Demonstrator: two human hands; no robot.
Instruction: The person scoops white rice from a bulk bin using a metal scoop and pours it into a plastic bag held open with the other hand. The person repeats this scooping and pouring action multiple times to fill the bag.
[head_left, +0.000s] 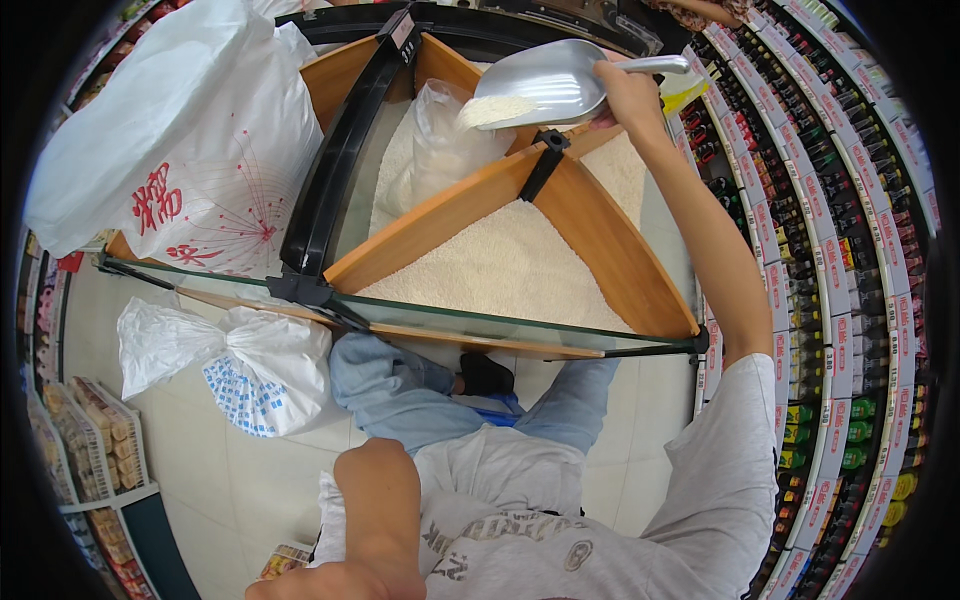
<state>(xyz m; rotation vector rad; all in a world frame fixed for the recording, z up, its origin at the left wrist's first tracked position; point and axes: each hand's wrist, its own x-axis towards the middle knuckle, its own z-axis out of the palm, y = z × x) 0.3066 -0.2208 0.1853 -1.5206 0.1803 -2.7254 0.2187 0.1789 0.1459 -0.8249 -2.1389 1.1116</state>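
My right hand (628, 96) grips a metal scoop (551, 71) where its handle meets the bowl. White rice grains (499, 110) lie at the scoop's lip, which is over the mouth of a clear plastic bag (446, 127). That bag stands on the grain in the rear compartment of a bin with wooden dividers (450, 217), and pale grain shows through its lower part. Loose rice (502, 270) fills the front compartment. At the bottom edge, my left hand (337, 583) is partly cut off, close to my body; its fingers are hidden.
A large white sack with red print (217, 165) rests on the bin's left section. A tied white bag with blue print (259, 371) sits on the floor by my leg. Shelves of bottles (832, 300) curve along the right. Packaged goods (105, 427) stand at lower left.
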